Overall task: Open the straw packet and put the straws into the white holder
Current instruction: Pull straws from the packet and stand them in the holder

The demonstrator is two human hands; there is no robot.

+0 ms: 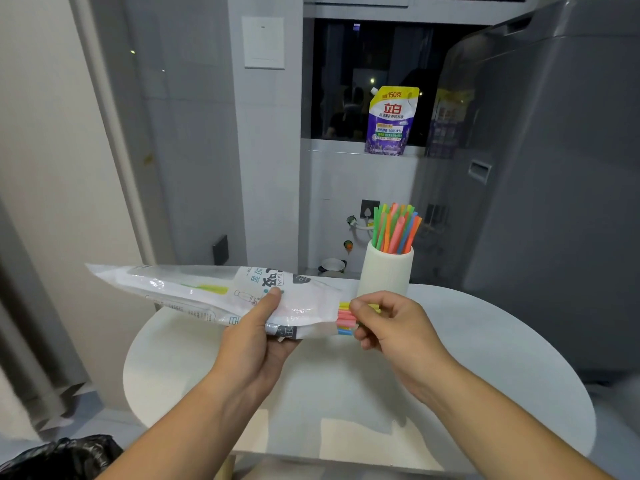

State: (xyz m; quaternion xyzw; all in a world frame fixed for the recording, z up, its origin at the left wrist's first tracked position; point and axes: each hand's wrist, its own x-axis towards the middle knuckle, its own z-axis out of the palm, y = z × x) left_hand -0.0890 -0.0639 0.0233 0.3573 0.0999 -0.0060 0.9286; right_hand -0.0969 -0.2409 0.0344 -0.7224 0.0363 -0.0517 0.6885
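A home laundry corner: washing machine (554, 168), detergent pouch (391, 121) on sill.

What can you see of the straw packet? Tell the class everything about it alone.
The straw packet is a long, flat bag of glossy white and clear plastic with printed lettering and a bottle drawing. It lies roughly level in the air above the round table, its open end pointing right. The left hand grips it near that end, thumb on top. Coloured straws stick out of the opening, pinched by the right hand.
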